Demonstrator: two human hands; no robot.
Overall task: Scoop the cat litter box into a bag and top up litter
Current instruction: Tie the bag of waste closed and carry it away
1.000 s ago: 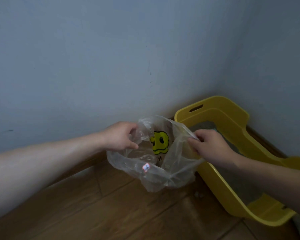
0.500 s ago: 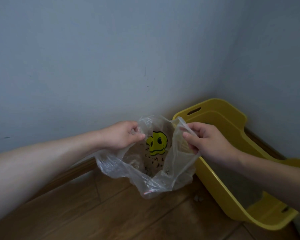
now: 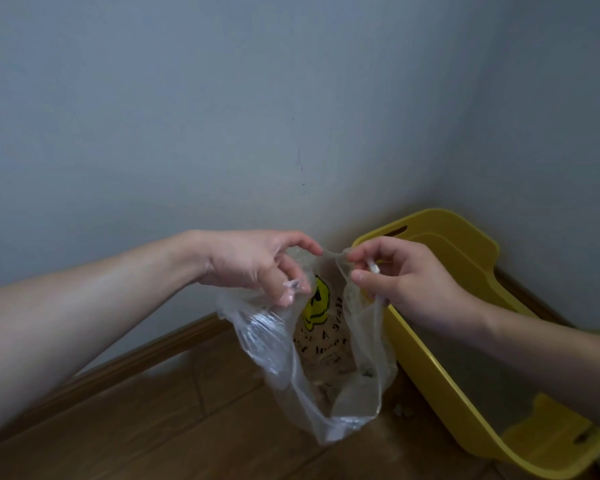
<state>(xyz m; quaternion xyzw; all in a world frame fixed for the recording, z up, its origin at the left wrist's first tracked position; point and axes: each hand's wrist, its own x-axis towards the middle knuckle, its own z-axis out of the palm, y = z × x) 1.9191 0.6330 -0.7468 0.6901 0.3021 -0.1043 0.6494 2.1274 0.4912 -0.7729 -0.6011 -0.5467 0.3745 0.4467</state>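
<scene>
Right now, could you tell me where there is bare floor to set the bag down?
The wooden floor left of the bag, out from the skirting board, is bare. The gap between bag and litter box is tight, with crumbs.

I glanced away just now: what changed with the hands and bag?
The left hand and right hand drew together, pulling the clear plastic bag with a yellow face print up taller and narrowing its mouth. Both kept pinching its rim. The yellow plastic litter box stayed put.
</scene>
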